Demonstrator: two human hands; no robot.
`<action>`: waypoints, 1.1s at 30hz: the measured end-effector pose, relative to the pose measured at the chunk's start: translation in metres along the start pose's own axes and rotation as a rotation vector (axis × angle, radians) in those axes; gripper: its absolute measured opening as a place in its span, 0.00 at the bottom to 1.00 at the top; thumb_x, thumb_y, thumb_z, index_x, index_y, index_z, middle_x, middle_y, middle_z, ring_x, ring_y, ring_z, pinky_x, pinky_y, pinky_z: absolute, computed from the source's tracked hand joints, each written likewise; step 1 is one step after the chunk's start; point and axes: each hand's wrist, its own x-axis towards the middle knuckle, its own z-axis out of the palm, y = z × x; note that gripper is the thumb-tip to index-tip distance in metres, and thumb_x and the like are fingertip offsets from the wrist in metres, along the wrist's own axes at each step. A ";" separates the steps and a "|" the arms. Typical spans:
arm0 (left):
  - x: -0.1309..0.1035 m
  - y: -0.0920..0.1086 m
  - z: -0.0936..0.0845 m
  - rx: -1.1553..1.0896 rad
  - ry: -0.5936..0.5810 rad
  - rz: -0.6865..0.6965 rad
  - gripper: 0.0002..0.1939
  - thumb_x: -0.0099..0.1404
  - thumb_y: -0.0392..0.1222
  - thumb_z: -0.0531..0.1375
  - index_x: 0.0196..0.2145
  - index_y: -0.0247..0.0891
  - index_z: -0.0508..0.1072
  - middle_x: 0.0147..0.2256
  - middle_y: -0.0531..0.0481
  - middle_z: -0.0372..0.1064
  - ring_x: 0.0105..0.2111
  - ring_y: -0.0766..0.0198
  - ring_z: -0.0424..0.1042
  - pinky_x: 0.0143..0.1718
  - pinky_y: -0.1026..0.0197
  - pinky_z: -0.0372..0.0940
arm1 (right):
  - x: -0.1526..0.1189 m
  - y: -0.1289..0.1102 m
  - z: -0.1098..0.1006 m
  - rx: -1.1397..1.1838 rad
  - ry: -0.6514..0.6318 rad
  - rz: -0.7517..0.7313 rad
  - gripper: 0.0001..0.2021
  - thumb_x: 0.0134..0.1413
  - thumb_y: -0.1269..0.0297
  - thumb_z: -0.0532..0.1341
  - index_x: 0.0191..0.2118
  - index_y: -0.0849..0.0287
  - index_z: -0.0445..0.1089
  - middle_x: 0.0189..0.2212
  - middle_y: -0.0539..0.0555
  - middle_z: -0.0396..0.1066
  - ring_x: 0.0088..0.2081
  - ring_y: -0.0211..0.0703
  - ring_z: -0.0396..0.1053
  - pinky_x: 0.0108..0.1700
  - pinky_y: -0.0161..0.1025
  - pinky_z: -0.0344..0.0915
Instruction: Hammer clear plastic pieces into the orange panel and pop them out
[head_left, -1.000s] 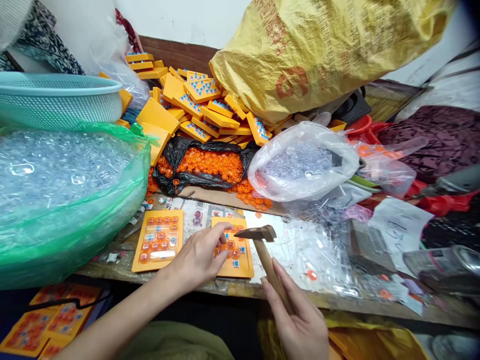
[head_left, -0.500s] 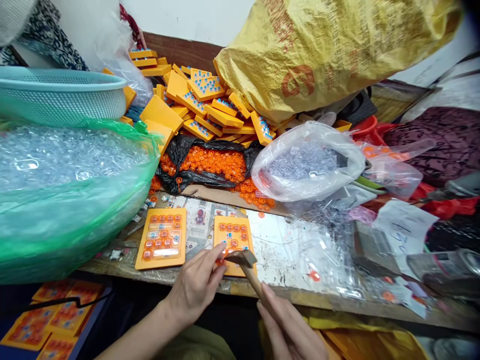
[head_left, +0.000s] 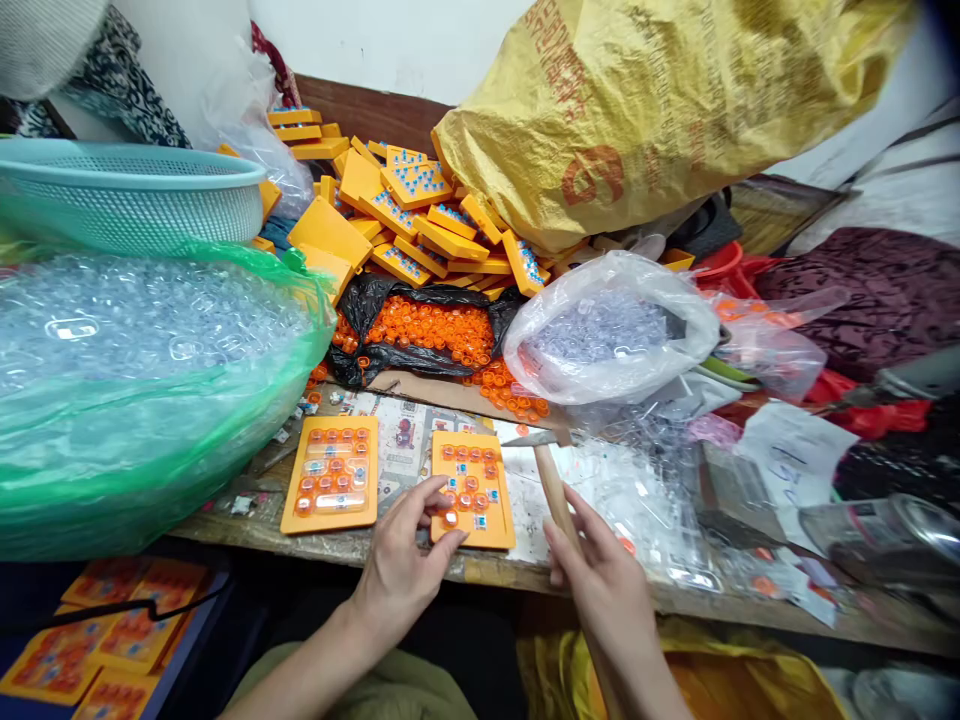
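Note:
My right hand (head_left: 600, 565) is wrapped round the wooden handle of a small hammer (head_left: 553, 480), whose metal head is raised just right of an orange panel (head_left: 499, 520). On that panel sit orange round pieces with clear tops and several small blue-and-white parts. My left hand (head_left: 409, 545) rests at the panel's lower left edge, thumb and fingers curved apart around an orange round piece (head_left: 450, 519); whether they touch it is hard to tell. A second orange panel (head_left: 330, 515), with round pieces and long clear covers, lies farther left.
A green bag of clear parts (head_left: 150, 420) fills the left. Behind are a black bag of orange rings (head_left: 435, 325), a white bag of clear pieces (head_left: 600, 330) and a pile of orange panels (head_left: 442, 235). A grey block (head_left: 731, 490) and a jar (head_left: 885, 535) stand right.
The hammer has moved up and right, away from the panel, with my right hand. My left hand's fingers have shifted slightly, and the view has moved a little.

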 end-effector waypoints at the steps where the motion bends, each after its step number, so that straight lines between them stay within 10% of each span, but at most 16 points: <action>1: 0.000 0.003 0.000 -0.022 0.025 -0.045 0.19 0.59 0.38 0.61 0.49 0.39 0.68 0.40 0.44 0.73 0.40 0.59 0.74 0.40 0.56 0.72 | 0.013 0.000 0.003 -0.009 -0.043 0.003 0.28 0.54 0.52 0.61 0.56 0.65 0.67 0.24 0.52 0.73 0.16 0.37 0.65 0.17 0.35 0.66; 11: 0.039 0.042 -0.016 -0.667 0.048 -0.876 0.21 0.60 0.34 0.62 0.51 0.35 0.65 0.59 0.36 0.61 0.57 0.56 0.65 0.55 0.57 0.64 | 0.030 -0.006 0.035 -0.402 -0.070 -0.361 0.15 0.53 0.71 0.54 0.39 0.56 0.78 0.52 0.63 0.67 0.53 0.59 0.62 0.53 0.60 0.60; 18: 0.045 0.045 0.002 -1.012 -0.157 -0.910 0.16 0.61 0.38 0.63 0.47 0.33 0.70 0.43 0.40 0.76 0.40 0.56 0.77 0.46 0.54 0.71 | 0.033 0.009 0.022 -0.580 -0.082 -0.485 0.14 0.55 0.67 0.56 0.43 0.53 0.77 0.53 0.58 0.69 0.51 0.49 0.68 0.50 0.46 0.66; 27: 0.021 0.059 -0.047 -1.157 0.078 -1.102 0.27 0.57 0.32 0.65 0.54 0.34 0.66 0.44 0.41 0.76 0.44 0.51 0.76 0.49 0.49 0.71 | 0.129 0.008 -0.024 -0.776 0.103 -0.438 0.14 0.49 0.76 0.56 0.38 0.62 0.77 0.32 0.63 0.75 0.40 0.55 0.67 0.43 0.48 0.57; 33: 0.013 0.055 -0.065 -1.267 0.207 -1.041 0.28 0.62 0.40 0.62 0.59 0.39 0.62 0.50 0.40 0.72 0.49 0.49 0.72 0.53 0.44 0.67 | 0.113 -0.025 0.001 -0.590 0.141 -0.457 0.15 0.57 0.69 0.53 0.46 0.62 0.74 0.33 0.62 0.73 0.38 0.52 0.67 0.41 0.48 0.60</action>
